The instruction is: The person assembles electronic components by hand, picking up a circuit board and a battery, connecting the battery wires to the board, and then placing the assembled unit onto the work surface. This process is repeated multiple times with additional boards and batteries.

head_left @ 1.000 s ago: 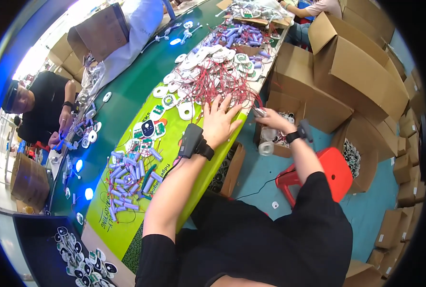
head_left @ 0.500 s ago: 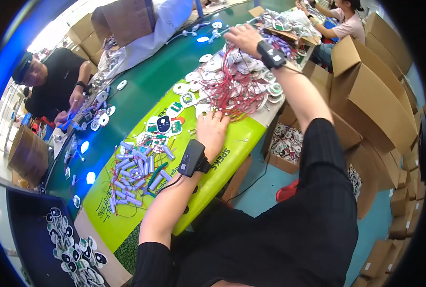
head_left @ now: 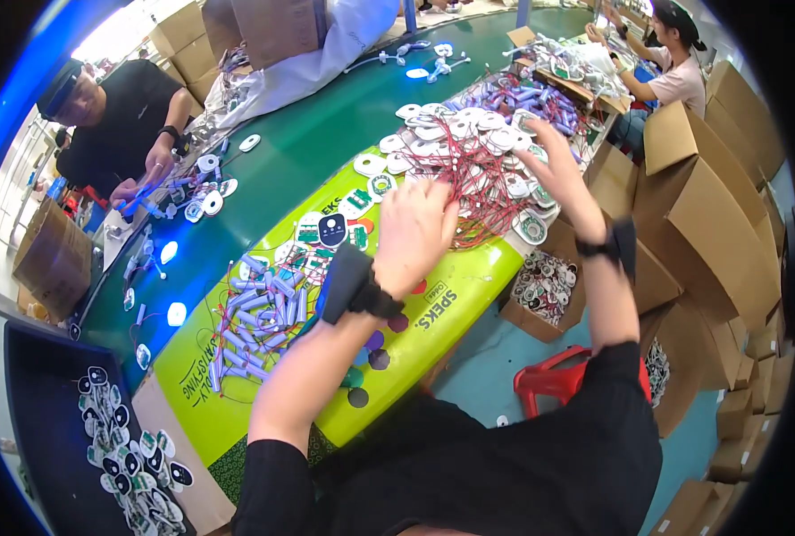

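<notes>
Left hand [head_left: 415, 225] bent over red wires [head_left: 484, 181], its hold hidden from here; right hand [head_left: 565, 174] spread, seemingly empty; snagged wires could drag white discs [head_left: 503, 140] along

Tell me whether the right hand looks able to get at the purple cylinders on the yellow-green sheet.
Probably not straight across: the left hand and its dark wrist device lie between the right hand and the purple cylinders, though going over might work.
</notes>
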A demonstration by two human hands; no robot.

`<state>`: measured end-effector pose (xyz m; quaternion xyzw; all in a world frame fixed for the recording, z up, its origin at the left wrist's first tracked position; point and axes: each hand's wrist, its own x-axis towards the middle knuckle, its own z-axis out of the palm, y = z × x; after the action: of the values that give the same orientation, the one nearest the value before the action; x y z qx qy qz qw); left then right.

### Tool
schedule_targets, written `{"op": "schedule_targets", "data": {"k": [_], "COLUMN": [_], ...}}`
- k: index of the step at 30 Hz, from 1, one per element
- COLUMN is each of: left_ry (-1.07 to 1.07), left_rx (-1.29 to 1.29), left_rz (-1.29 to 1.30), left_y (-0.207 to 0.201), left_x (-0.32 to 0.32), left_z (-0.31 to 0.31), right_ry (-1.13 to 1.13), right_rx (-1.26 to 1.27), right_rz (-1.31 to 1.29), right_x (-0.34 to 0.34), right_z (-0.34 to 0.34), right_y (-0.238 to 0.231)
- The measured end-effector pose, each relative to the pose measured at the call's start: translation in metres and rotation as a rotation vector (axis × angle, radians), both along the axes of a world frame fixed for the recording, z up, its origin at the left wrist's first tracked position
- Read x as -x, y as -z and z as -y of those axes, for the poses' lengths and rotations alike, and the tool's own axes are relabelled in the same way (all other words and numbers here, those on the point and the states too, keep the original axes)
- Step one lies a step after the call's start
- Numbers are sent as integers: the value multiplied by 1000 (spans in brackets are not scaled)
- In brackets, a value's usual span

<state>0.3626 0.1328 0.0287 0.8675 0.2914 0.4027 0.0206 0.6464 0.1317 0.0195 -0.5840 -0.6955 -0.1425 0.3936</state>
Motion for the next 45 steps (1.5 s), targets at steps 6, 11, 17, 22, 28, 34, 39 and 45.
{"op": "schedule_targets", "data": {"k": [6, 11, 17, 22, 28, 34, 39, 45], "left_ry": [-298, -165, -88, 20, -12, -17, -263, -252], "left_rx": [248, 633, 396, 377, 304, 234, 331, 502], "left_rz": [-63, -227, -220, -161, -267, -164, -132, -199], "left_y": [1, 40, 59, 55, 34, 31, 50, 66], "left_x": [-34, -37, -47, -21, 7, 28, 26, 20], "left_z": [-75, -130, -112, -112, -88, -93, -117, -125], "right_ry": [338, 291, 221, 53, -210, 31, 121, 31], "right_rx": [249, 231, 220, 823, 383, 536, 652, 772], "right_rz": [-74, -19, 15, 77, 7, 95, 355, 343], "right_x": [41, 43, 26, 8, 69, 113, 97, 130], "right_z": [61, 14, -8, -5, -132, -287, -310, -249], "right_y": [73, 71, 70, -14, -76, 22, 65, -4]}}
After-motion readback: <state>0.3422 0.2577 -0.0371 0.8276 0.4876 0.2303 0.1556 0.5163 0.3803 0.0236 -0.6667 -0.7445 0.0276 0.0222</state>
